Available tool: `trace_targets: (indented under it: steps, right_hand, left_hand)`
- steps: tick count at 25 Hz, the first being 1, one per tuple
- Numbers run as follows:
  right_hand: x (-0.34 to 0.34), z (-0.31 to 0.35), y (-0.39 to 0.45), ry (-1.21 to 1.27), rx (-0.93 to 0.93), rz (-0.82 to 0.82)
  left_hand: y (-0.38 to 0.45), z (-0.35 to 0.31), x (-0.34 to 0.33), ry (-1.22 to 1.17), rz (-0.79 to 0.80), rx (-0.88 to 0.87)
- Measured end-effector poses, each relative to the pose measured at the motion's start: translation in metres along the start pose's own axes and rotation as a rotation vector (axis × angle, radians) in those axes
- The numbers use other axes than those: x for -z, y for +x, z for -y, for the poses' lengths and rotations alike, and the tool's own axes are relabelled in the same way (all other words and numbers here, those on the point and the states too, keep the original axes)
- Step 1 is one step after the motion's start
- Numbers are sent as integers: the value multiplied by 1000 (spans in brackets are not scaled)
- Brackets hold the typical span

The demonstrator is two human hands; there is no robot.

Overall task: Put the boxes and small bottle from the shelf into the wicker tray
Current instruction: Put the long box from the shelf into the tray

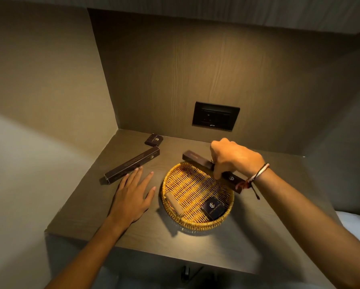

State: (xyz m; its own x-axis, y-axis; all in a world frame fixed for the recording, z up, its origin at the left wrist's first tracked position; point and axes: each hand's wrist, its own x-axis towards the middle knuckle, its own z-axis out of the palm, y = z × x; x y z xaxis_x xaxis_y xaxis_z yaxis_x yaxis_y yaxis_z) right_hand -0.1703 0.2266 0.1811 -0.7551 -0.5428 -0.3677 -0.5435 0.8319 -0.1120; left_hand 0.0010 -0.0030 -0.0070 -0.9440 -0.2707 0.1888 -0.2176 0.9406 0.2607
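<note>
Altogether four dark boxes show: one small box (214, 207) lies in the wicker tray (195, 180) with one small bottle (174, 202); the right hand (235, 158) grips a long box (197, 160) over its rim; another long box (133, 164) and another small box (154, 139) lie on the wooden shelf (268, 205), where the left hand (133, 197) rests flat, fingers spread, below a wall socket (215, 118).
</note>
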Motion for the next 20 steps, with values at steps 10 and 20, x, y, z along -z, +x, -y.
trace_targets:
  steps: [10, 20]
  right_hand:
    - [-42, 1, -16, -115, 21, -83]
    - [5, -50, 69, 38, -147, -354]
  left_hand:
    - [0, 0, 0, -1, 12, 8]
    - [-1, -1, 1, -12, 12, 9]
